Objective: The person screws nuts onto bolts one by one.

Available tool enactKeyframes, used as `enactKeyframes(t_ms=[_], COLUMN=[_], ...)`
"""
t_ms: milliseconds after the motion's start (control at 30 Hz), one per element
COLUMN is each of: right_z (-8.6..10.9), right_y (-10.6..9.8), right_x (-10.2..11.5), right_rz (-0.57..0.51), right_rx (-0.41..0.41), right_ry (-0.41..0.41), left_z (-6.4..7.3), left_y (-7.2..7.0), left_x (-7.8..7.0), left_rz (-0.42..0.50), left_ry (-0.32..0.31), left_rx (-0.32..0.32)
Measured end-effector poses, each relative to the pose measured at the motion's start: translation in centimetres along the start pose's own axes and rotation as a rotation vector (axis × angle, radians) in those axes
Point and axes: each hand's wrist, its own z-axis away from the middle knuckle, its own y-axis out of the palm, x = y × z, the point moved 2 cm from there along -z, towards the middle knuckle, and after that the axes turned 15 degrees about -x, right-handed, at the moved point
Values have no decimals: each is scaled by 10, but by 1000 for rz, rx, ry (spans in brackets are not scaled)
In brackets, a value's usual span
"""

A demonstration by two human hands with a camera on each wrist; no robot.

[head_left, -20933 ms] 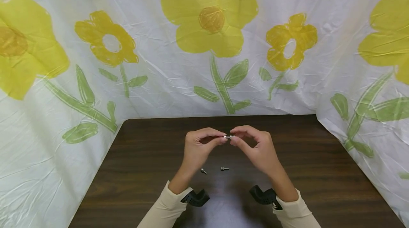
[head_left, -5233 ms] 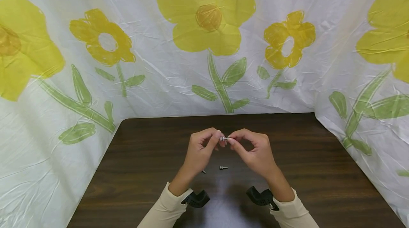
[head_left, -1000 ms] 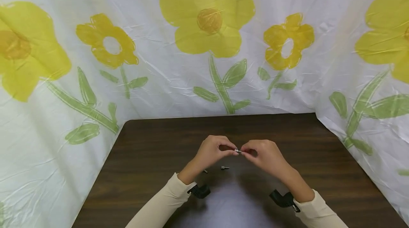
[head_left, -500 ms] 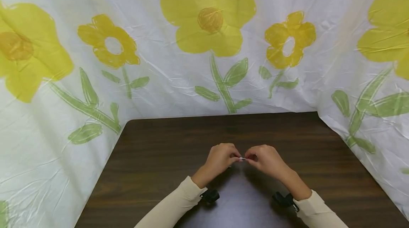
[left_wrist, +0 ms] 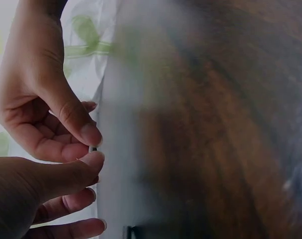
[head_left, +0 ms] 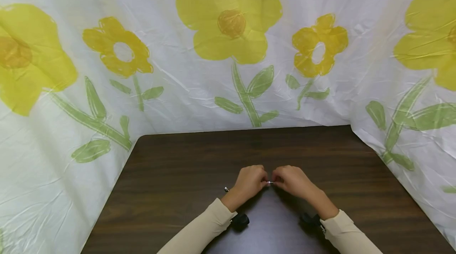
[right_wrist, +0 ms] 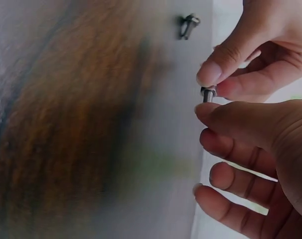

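Note:
A small silver bolt (head_left: 270,182) is held level between both hands, just above the table. My left hand (head_left: 250,182) pinches its thicker end between thumb and forefinger. My right hand (head_left: 293,181) pinches the thin shank end; in the right wrist view, a short stretch of bare bolt (right_wrist: 208,95) shows between the fingertips. The other fingers of the right hand are loosely bent, touching nothing. Fingertips cover most of the bolt in the left wrist view. Another bolt (head_left: 226,189) lies on the table beside the left wrist, partly covered by it.
The dark wood-grain table (head_left: 171,167) extends around the hands. A white curtain (head_left: 178,99) with yellow flowers hangs at its back and sides. Black wrist cameras sit under both cuffs. The right wrist view shows a loose bolt (right_wrist: 190,26) on the table.
Over the last second both hands, still pinching the bolt, have moved down and nearer the body. The left arm has shifted right, now covering one loose bolt seen earlier.

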Motion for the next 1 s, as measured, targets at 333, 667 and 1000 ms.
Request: enactKeyframes(t_ms=[333, 667, 1000], right_z=[7, 7, 4], right_y=[7, 11, 4], right_x=[-2, -4, -2], right_rz=[-34, -60, 34], right_rx=[45, 58, 16], right_ry=[10, 45, 80], left_z=[6, 7, 8], left_y=[8, 6, -33], left_x=[-5, 2, 28], left_rz=[-37, -22, -29], left_ry=[26, -22, -70], left_rx=[44, 65, -63])
